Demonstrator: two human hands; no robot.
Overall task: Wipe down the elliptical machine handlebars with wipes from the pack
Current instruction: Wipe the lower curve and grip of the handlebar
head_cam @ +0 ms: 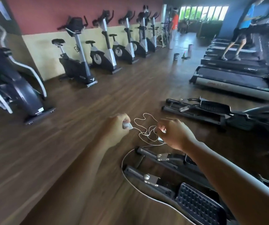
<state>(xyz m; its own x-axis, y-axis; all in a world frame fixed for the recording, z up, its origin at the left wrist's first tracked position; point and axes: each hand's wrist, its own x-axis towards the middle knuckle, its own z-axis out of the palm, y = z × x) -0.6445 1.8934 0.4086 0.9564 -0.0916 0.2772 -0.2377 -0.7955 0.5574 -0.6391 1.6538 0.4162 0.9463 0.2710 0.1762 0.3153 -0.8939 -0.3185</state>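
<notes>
Elliptical [195,184] handlebars beyond frame edge.

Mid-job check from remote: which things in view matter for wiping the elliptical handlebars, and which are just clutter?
Belongs to the job:
- elliptical machine below the hands; only its base rails and pedal show
- no wipe pack or handlebars of it visible

Not part of it:
- tangled white cable, held by left hand and right hand
- exercise bikes
- treadmills
- black cup on the floor
</notes>
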